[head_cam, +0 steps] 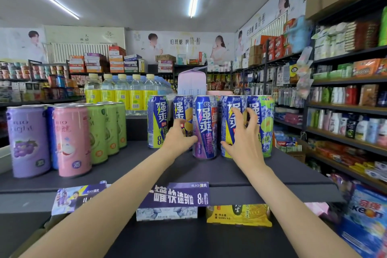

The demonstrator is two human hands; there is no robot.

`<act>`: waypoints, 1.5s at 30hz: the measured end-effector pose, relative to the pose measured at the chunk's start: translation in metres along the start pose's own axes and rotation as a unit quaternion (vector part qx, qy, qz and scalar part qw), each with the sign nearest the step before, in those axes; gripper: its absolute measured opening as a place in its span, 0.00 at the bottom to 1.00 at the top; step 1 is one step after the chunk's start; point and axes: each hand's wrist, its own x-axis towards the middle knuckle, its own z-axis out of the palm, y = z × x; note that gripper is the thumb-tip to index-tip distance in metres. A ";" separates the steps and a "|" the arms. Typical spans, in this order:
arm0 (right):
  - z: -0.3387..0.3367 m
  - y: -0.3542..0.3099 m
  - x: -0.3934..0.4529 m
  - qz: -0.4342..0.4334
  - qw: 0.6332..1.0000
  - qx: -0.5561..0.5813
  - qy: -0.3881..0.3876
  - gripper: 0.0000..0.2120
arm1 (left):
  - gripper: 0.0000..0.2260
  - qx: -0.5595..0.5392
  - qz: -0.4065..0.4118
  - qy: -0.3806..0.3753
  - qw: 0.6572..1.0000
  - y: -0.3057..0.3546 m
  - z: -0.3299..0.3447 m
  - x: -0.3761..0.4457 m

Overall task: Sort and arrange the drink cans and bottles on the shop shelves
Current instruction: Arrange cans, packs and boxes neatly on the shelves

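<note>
Left hand (180, 135) grips a yellow-blue can (182, 117); right hand (244, 132), fingers spread, clasps another can (230, 125). Row near the shelf (272, 169) centre looks half-straightened; purple can (204, 126) juts forward.

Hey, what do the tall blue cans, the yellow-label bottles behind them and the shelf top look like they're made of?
Tall blue cans: likely aluminium, glossy printed wrap, silvery rim on top.
Yellow-label bottles: clear plastic by the look, see-through above the label, pale caps.
Shelf top: matte dark grey board, probably painted metal or laminate; the picture cannot settle which.
</note>
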 end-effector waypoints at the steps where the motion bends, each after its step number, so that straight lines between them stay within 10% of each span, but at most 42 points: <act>1: -0.001 0.000 -0.001 0.000 1.000 0.000 -0.002 0.40 | 0.33 -0.011 0.012 -0.040 0.999 0.003 0.005 -0.007; 24: -0.006 -0.001 -0.004 -0.017 0.999 -0.019 0.040 0.37 | 0.41 0.054 0.059 -0.082 0.993 0.009 0.017 -0.010; 29: -0.009 -0.010 0.008 -0.108 0.985 -0.006 0.137 0.37 | 0.36 0.076 0.056 0.040 0.995 0.001 -0.025 -0.001; 34: -0.004 -0.082 0.042 -0.236 0.968 -0.088 0.004 0.35 | 0.40 0.091 0.033 0.144 0.985 -0.020 -0.050 0.021; 38: 0.021 -0.095 0.059 -0.154 0.979 -0.131 -0.002 0.39 | 0.42 0.112 0.025 0.195 0.974 -0.029 -0.054 0.041; 45: 0.051 -0.069 0.059 -0.154 0.969 -0.141 0.134 0.34 | 0.52 0.056 -0.046 0.091 0.993 -0.043 -0.057 0.058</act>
